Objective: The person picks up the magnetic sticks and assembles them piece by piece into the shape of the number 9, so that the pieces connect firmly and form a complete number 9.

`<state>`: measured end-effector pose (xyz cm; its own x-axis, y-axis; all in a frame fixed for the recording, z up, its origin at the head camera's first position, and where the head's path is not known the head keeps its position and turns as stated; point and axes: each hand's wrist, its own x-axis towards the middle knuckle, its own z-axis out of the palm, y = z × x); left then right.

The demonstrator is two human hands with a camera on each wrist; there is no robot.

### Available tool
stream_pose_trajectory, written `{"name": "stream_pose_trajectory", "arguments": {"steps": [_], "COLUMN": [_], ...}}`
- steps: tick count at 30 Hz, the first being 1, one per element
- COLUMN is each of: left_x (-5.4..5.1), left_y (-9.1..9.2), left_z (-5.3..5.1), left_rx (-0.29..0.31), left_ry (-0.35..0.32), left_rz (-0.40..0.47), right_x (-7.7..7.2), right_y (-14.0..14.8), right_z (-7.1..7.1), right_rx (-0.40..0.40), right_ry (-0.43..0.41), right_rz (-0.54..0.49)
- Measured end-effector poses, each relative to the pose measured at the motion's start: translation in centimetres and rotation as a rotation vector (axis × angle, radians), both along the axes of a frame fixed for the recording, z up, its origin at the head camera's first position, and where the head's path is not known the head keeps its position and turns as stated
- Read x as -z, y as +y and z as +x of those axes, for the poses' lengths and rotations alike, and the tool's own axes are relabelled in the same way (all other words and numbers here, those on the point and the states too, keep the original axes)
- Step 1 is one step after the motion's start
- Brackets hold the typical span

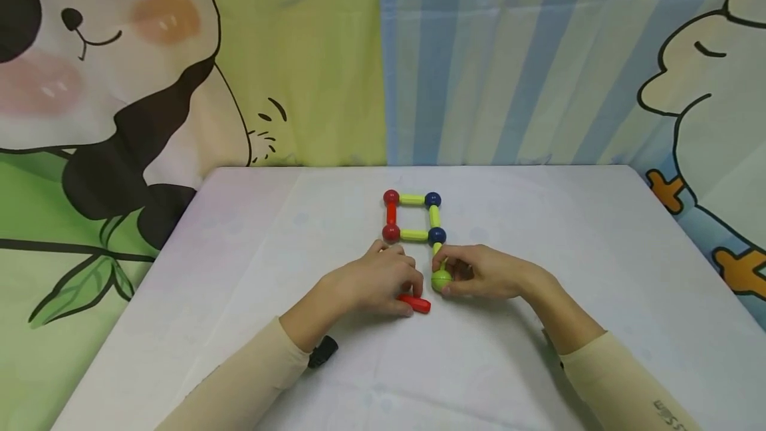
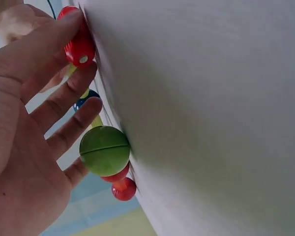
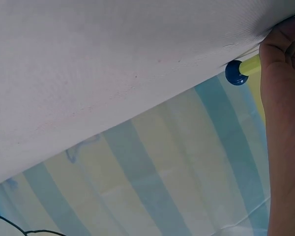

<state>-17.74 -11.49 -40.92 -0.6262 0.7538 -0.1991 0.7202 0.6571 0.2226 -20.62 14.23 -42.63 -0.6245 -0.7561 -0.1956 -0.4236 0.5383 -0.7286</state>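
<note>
In the head view, a square of rods and balls lies on the table. It has two red balls (image 1: 391,232), two blue balls (image 1: 437,235), yellow-green rods (image 1: 413,235) and one red rod (image 1: 391,213). From the nearer blue ball another yellow-green rod runs toward a green ball (image 1: 441,279), which my right hand (image 1: 493,273) pinches. My left hand (image 1: 377,281) holds a loose red rod (image 2: 80,46) between thumb and index finger, close to the green ball. A second green ball (image 2: 104,151) shows by the left ring and little fingers; the head view hides it.
A white cloth covers the table (image 1: 269,238). Behind its far edge hangs a curtain (image 1: 509,85) with stripes and cartoon animals. A black object (image 1: 323,352) is visible at the left sleeve's cuff.
</note>
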Motion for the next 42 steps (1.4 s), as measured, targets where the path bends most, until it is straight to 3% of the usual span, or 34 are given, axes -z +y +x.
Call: {"name": "stream_pose_trajectory", "arguments": {"steps": [8,16,42], "left_x": [0.1,0.1,0.5], "left_y": [-0.3,-0.6,-0.3], "left_z": [-0.4,-1.2,-1.4], "left_rx": [-0.045,-0.096,-0.119], "left_ry": [-0.041,-0.012,0.028], "left_rz": [0.039,0.085,0.049], "right_x": [-0.1,-0.2,0.1], "right_y": [0.2,0.1,-0.7], "right_z": [-0.1,-0.1,0.4], "right_rx": [-0.003,0.014,0.039], "right_ry": [0.003,-0.004,0.039], "right_rz": [-0.002,0.008,-0.006]}}
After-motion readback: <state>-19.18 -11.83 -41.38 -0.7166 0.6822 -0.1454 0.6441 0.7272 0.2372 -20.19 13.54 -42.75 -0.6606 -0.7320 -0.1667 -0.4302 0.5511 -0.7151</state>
